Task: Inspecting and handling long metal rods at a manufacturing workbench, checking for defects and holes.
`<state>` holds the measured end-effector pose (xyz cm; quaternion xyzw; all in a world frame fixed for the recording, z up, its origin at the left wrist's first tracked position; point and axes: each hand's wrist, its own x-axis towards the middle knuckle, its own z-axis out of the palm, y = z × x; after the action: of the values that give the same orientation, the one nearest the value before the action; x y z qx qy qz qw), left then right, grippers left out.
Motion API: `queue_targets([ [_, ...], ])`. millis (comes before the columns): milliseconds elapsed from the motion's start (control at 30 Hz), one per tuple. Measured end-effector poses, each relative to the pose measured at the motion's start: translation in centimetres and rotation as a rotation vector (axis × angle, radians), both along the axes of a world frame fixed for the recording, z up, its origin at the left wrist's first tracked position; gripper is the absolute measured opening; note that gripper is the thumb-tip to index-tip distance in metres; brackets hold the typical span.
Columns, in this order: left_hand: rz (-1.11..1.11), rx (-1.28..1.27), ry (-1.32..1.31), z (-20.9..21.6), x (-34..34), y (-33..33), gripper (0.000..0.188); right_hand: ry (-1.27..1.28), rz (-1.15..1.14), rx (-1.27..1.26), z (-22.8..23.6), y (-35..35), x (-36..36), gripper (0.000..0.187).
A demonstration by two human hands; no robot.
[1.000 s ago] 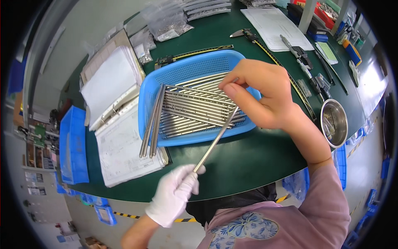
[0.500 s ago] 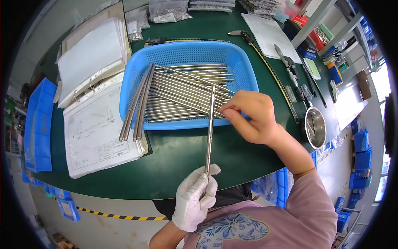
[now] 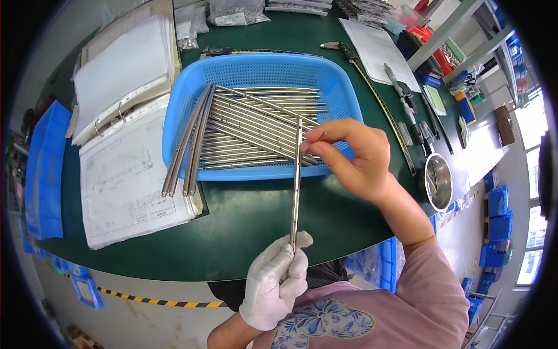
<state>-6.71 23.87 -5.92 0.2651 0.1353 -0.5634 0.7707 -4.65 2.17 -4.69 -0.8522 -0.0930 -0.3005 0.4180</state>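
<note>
My left hand (image 3: 274, 280), in a white glove, is closed round the lower end of a slim metal rod (image 3: 296, 186) with a row of small holes. The rod stands nearly upright in the picture, its upper end in front of the blue basket (image 3: 232, 176). My bare right hand (image 3: 354, 154) pinches a small thin metal pin (image 3: 323, 136) beside the rod's upper part. Its fingertips are at the rod's edge; whether the pin touches a hole I cannot tell. Many similar metal rods (image 3: 256, 119) lie crosswise in the basket, and several (image 3: 189, 142) lean over its left front rim.
An open binder with drawings (image 3: 128, 174) lies left of the basket. To the right are a long caliper (image 3: 378, 87), a micrometer (image 3: 401, 87) and a steel bowl (image 3: 437, 181) with small parts. Bagged parts (image 3: 238, 13) line the back. A blue bin (image 3: 45, 174) is at far left.
My right hand has moved slightly left, bringing its fingertips up to the rod. The left hand keeps its hold on the rod. The whole view has shifted a little.
</note>
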Motion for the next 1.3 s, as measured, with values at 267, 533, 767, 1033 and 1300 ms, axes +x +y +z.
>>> queue_targets([
  [267, -0.001, 0.024, -0.012, 0.3, 0.1, -0.2, 0.031, 0.032, 0.054, -0.056, -0.4, -0.1, 0.0, 0.008],
  [533, 0.001, 0.031, -0.025, 0.4, -0.1, -0.3, 0.03, 0.042, 0.081, -0.052, -0.5, -0.2, 0.1, 0.007],
  [767, -0.174, 0.171, -0.3, 1.0, -0.4, 0.0, 0.032, -0.092, -0.038, -0.349, -0.1, -0.7, 0.3, 0.009],
  [1033, -0.276, 0.104, -0.387, 0.7, -0.8, 1.1, 0.032, -0.105, -0.033, -0.432, 0.2, -0.4, 0.1, 0.009],
  [1300, -0.215, 0.052, -0.249, 0.6, -0.9, 1.3, 0.027, -0.105, -0.002, -0.32, -0.2, -0.4, 0.5, 0.009],
])
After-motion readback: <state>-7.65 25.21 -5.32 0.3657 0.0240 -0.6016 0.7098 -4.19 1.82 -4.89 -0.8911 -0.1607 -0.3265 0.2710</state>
